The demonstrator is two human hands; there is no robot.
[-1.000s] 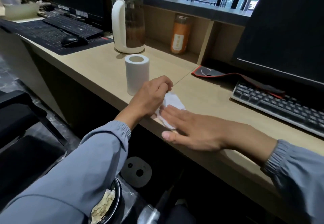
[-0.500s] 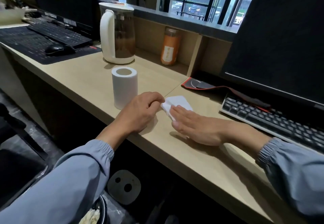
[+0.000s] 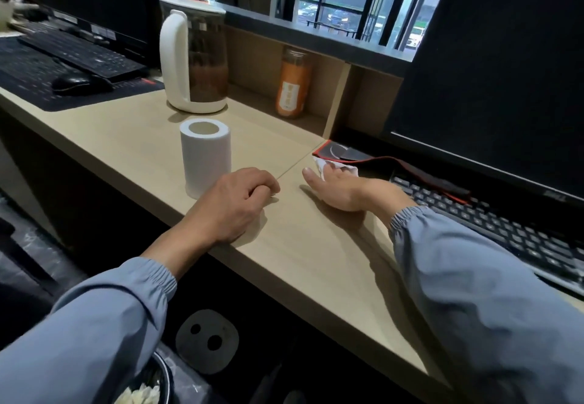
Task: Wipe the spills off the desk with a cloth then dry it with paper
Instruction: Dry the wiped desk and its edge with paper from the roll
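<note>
In the head view, the right hand (image 3: 347, 190) lies flat on the desk (image 3: 316, 261). Its straight fingers press a white paper sheet (image 3: 322, 168) that touches the corner of the red-edged mouse pad (image 3: 350, 154), and its thumb is held apart. The left hand (image 3: 234, 207) rests beside the upright paper roll (image 3: 205, 157), its fingers loosely curled and holding nothing.

Small white paper (image 3: 319, 166) lies crumpled flat on the tan desk (image 3: 300, 245), just past its seam; white roll (image 3: 205, 157) stands upright nearby.
</note>
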